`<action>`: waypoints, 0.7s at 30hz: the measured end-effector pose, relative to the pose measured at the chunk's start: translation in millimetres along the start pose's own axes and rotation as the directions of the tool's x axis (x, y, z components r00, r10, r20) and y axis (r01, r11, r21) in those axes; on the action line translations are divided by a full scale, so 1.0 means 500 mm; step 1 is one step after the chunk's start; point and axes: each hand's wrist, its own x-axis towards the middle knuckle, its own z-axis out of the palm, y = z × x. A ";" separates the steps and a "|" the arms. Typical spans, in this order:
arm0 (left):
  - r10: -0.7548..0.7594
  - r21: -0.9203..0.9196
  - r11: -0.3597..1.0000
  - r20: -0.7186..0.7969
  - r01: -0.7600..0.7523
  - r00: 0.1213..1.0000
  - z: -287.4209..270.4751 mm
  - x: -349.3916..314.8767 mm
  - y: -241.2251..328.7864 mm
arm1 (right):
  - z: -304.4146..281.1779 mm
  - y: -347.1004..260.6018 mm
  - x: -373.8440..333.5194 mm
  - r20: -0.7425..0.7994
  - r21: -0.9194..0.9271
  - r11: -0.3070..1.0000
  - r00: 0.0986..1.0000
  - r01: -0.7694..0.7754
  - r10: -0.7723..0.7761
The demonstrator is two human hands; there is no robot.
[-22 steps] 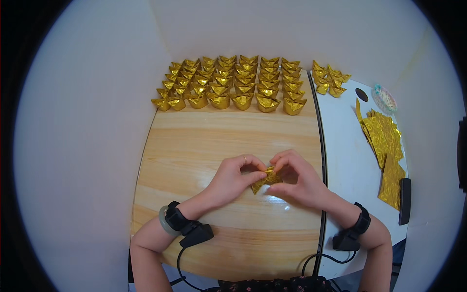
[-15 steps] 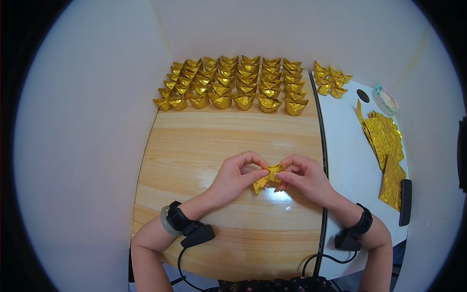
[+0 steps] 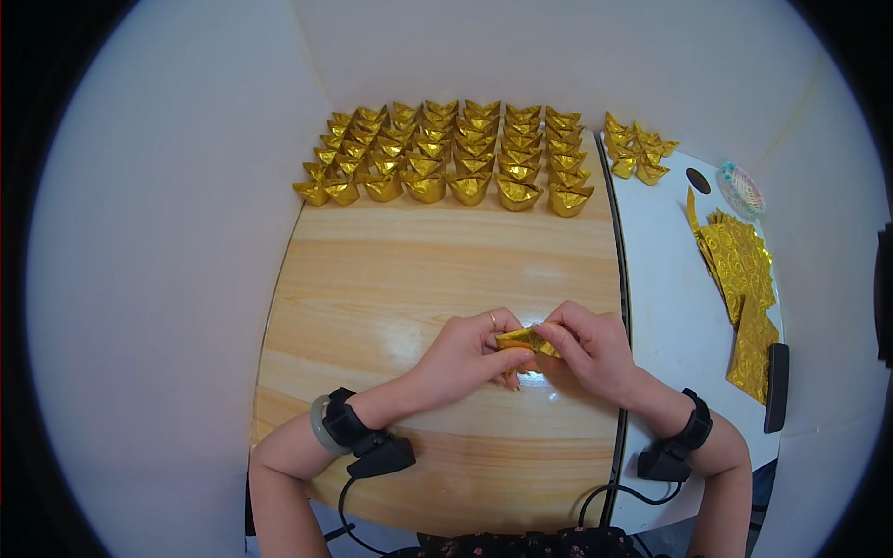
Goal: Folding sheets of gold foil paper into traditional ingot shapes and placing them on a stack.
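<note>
A small piece of folded gold foil paper (image 3: 517, 340) is held between my two hands, just above the wooden table (image 3: 372, 279). My left hand (image 3: 474, 352) pinches its left side, with the thumb lying along the lower edge. At its right end, my right hand (image 3: 593, 352) grips it between thumb and fingers. My fingers cover much of the paper, so its full shape is hidden. Toward the far edge, finished gold paper ingots (image 3: 470, 189) stand in several rows.
On the white tabletop (image 3: 665, 279) to the right are more folded gold pieces (image 3: 637, 153), a stack of gold paper sheets (image 3: 739, 270), a small woven basket (image 3: 741, 190) and a black bar-shaped object (image 3: 776, 388). Black devices with cables are strapped to both my wrists.
Both hands have shifted slightly right and turned the paper. It now looks narrower and lies flatter between my fingers, with less of it showing.
</note>
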 end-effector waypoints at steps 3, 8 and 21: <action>0.012 0.021 1.000 0.003 -0.012 1.000 0.002 -0.003 0.001 | 0.002 -0.001 -0.002 -0.017 0.054 0.998 0.999 -0.033 0.034; 0.032 -0.114 0.993 -0.020 -0.034 0.999 -0.002 0.002 -0.006 | 0.000 -0.009 0.000 0.106 0.318 0.923 0.976 -0.216 0.191; 0.155 -0.107 0.979 -0.142 -0.171 0.978 -0.004 0.014 -0.032 | 0.000 -0.002 0.002 0.042 0.358 0.904 0.971 -0.234 0.234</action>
